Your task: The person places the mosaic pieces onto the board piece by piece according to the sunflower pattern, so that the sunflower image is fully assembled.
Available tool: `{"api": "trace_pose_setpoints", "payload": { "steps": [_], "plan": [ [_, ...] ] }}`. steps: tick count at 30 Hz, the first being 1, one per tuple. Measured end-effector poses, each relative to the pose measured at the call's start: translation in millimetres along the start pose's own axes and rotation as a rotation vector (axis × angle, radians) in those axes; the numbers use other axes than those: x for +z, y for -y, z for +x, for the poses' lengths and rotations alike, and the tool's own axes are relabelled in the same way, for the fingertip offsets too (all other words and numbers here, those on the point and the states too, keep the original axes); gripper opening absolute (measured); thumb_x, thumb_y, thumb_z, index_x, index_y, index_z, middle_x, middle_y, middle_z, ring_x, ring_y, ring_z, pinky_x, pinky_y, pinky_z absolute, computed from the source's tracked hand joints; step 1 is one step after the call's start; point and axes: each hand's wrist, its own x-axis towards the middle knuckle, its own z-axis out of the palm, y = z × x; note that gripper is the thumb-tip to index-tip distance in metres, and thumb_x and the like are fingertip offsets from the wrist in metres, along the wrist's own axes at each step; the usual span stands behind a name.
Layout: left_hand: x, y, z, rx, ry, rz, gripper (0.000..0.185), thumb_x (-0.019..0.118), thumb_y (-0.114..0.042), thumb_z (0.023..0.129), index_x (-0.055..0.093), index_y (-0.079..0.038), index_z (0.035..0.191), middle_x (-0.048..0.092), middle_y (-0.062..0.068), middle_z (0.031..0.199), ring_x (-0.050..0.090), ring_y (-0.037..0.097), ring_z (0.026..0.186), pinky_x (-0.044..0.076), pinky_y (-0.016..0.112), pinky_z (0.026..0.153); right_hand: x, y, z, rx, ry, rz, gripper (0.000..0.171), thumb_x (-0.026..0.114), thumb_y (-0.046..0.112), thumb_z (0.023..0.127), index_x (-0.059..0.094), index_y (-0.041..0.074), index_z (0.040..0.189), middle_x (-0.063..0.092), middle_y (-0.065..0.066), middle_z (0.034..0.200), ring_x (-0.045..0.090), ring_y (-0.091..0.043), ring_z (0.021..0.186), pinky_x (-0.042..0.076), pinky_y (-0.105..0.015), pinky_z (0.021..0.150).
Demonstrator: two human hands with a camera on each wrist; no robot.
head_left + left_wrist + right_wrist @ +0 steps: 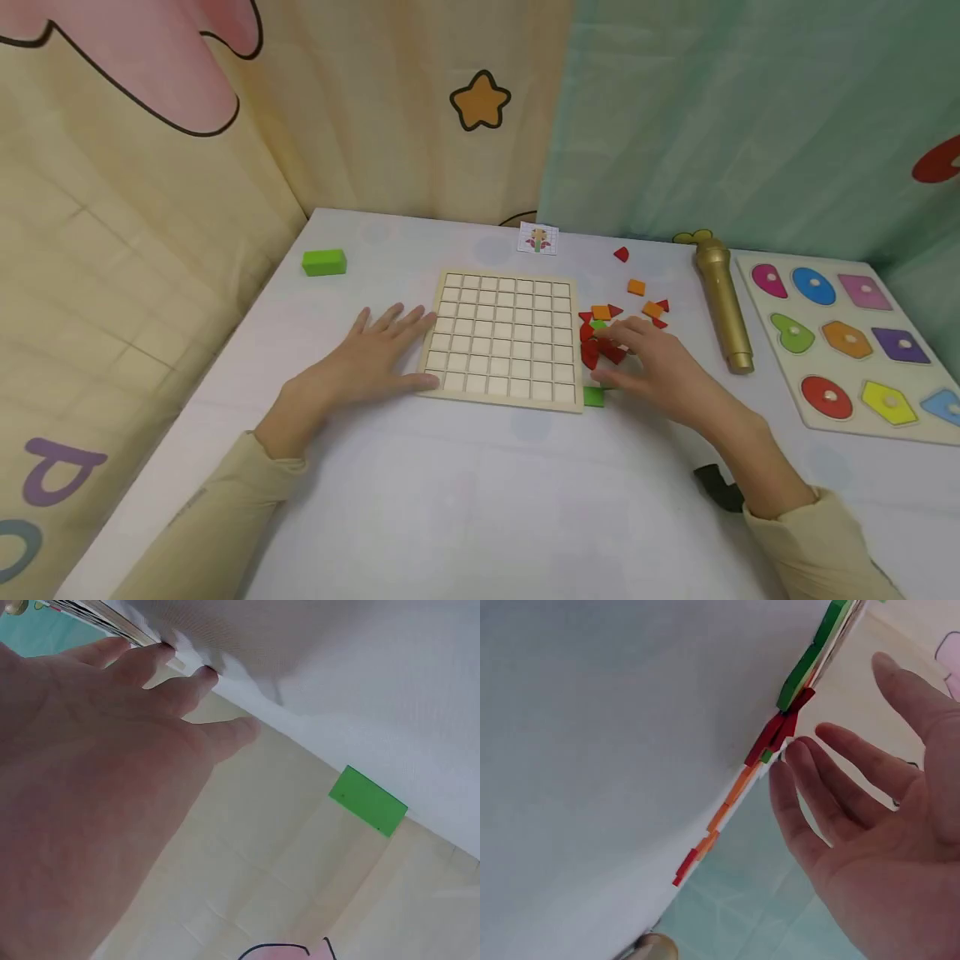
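A wooden grid board [504,333] with bare square cells lies flat in the middle of the table. My left hand [367,358] is spread beside its left edge, thumb and fingertips at the frame; the left wrist view shows the same spread fingers. Right of the board lies a loose group of small flat pieces: red pieces [590,353], orange squares [601,312] and a green piece [593,397] at the board's lower corner. Over this group hovers my right hand [660,371], its fingers loosely bent. In the right wrist view nothing shows between thumb and fingers.
A small picture card [537,239] lies behind the board. At the back left stands a green block [325,262]. To the right are a gold microphone [724,304] and a shape puzzle board [817,396]. A black curved object [717,487] is partly under the right forearm.
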Motion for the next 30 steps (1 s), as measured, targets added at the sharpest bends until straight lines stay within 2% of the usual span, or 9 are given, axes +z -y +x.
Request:
{"api": "trace_pose_setpoints", "payload": {
  "steps": [6, 14, 18, 25, 30],
  "plan": [
    [5.0, -7.2, 0.2, 0.052, -0.011, 0.008, 0.107, 0.063, -0.077, 0.09, 0.019, -0.021, 0.171, 0.015, 0.005, 0.178, 0.006, 0.038, 0.165, -0.002, 0.068, 0.128, 5.0, 5.1, -0.2, -0.012, 0.024, -0.042, 0.052, 0.086, 0.027, 0.09, 0.069, 0.009, 0.136, 0.062, -0.012, 0.13, 0.056, -0.028, 0.116, 0.06, -0.049, 0.095],
    [4.6, -10.5, -1.2, 0.058, -0.007, 0.018, 0.11, 0.065, -0.078, 0.088, 0.02, -0.02, 0.17, 0.014, 0.008, 0.177, 0.006, 0.038, 0.165, 0.003, 0.064, 0.13, 13.3, 7.9, 5.5, -0.034, -0.026, -0.064, 0.033, 0.086, 0.018, 0.09, 0.074, 0.009, 0.12, 0.069, -0.007, 0.114, 0.059, -0.025, 0.108, 0.059, -0.046, 0.093],
    [3.0, -8.6, -4.2, 0.061, -0.01, 0.024, 0.11, 0.066, -0.077, 0.088, 0.02, -0.018, 0.17, 0.015, 0.01, 0.177, 0.007, 0.04, 0.164, 0.006, 0.065, 0.13, 16.2, 13.3, 14.7, -0.005, -0.034, -0.053, 0.026, 0.085, 0.014, 0.091, 0.073, 0.009, 0.113, 0.071, -0.006, 0.107, 0.058, -0.026, 0.103, 0.057, -0.042, 0.089],
    [4.2, -6.4, -4.6, 0.063, -0.015, 0.016, 0.108, 0.064, -0.076, 0.09, 0.02, -0.019, 0.17, 0.015, 0.008, 0.177, 0.007, 0.038, 0.165, 0.008, 0.064, 0.13, 12.6, 13.7, 32.8, 0.036, 0.009, -0.008, 0.017, 0.083, 0.007, 0.091, 0.07, 0.008, 0.101, 0.068, -0.006, 0.097, 0.06, -0.025, 0.095, 0.059, -0.037, 0.081],
    [5.8, -7.7, -2.2, 0.072, -0.012, 0.01, 0.108, 0.064, -0.076, 0.09, 0.02, -0.019, 0.17, 0.015, 0.009, 0.177, 0.006, 0.038, 0.165, 0.009, 0.065, 0.13, 11.3, 9.2, 33.7, 0.058, 0.019, 0.037, 0.018, 0.083, 0.008, 0.091, 0.069, 0.007, 0.103, 0.07, -0.007, 0.098, 0.062, -0.025, 0.095, 0.059, -0.039, 0.083]
  ]
}}
